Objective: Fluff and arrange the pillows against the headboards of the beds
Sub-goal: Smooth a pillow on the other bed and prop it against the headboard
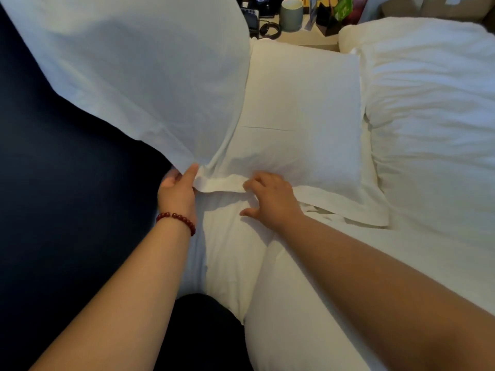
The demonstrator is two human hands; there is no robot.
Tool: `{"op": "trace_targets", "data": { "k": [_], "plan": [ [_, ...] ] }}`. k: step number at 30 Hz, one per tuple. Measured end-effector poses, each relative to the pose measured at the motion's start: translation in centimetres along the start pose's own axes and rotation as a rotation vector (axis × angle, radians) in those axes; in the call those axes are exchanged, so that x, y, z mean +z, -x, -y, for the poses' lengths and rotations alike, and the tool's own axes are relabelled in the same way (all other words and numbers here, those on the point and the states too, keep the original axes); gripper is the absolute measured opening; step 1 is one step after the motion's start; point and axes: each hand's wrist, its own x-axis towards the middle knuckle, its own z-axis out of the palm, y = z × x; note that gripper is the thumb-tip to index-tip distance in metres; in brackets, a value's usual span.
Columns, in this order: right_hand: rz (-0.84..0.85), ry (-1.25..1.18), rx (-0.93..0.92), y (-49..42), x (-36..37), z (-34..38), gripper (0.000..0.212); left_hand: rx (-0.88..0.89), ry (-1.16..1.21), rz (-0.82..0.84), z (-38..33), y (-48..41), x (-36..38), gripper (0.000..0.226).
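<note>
Raised pillow leans vs. the dark headboard at the head end of the bed. Its lower corner comes down right to the L hand. L thumb and fingers pinch that corner, thumb on the near side of the fabric, other fingers behind it and mostly hidden. Red bead bracelet on the L wrist.

Flat pillow lies on the bed just beside the raised one, partly tucked under its edge. Its flanged hem runs along the near side, and a strip of hem spans btw. the two hands.

R hand sits on that hem near the flat pillow's near-left corner. Its fingers are bent w/ tips on the hem edge; the thumb is spread well apart, resting on the sheet. Can't tell if the R fingers actually grip the hem or only press it.

Rumpled white duvet lies just past the flat pillow's far side edge. Nightstand beyond the bed's head corner carries a pale mug and dark gear w/ a cable.
</note>
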Motion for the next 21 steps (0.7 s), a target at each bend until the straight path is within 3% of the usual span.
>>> {"op": "trace_targets", "data": {
  "k": [3, 9, 18, 21],
  "plan": [
    [0.012, 0.116, 0.011, -1.0, 1.3, -0.6, 0.058, -0.059, -0.004, -0.093, -0.3, -0.8, -1.7, 0.008],
    [-0.047, 0.101, 0.036, -2.2, 2.1, -1.2, 0.020, -0.050, -0.049, -0.117, 0.4, -1.0, -3.9, 0.006],
    [-0.104, 0.086, 0.088, -2.5, 2.2, -0.9, 0.011, -0.074, -0.054, -0.111, 0.7, -2.4, -3.7, 0.008],
    [-0.055, -0.147, 0.098, -1.8, 1.6, -0.6, 0.011, -0.083, -0.065, -0.096, 0.7, -2.3, -4.2, 0.008]
  ]
}}
